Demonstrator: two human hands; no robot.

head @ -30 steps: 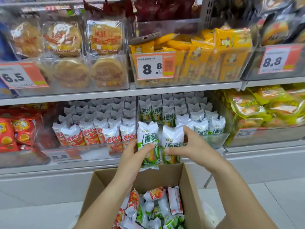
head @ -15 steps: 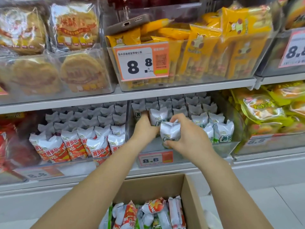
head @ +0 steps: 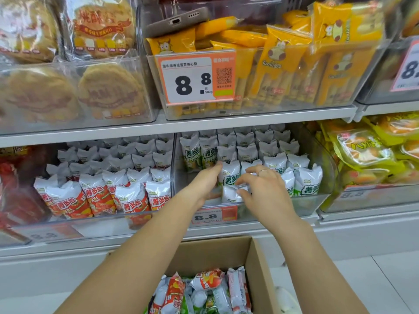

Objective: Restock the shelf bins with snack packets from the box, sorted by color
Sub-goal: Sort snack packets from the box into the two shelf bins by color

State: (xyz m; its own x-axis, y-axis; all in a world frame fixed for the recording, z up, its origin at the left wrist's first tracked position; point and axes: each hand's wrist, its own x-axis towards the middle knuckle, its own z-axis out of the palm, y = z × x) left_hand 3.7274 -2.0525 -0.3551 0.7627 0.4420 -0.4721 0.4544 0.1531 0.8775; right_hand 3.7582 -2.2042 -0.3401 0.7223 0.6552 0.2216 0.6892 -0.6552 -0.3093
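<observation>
Since half a second ago I see both green packets (head: pixel 231 177) stand in the green bin (head: pixel 317 200); left hand (head: pixel 204 184) fingers straight against them, right hand (head: pixel 263 191) pinching the front one.

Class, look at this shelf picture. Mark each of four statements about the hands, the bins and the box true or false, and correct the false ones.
1. Both hands are inside the green packet bin. True.
2. The cardboard box holds only green packets. False: red and green packets are mixed in it.
3. The red packet bin sits to the left of the green one. True.
4. The left hand reaches into the box. False: it rests against a green packet in the bin, while the right hand has a grip on another.
</observation>
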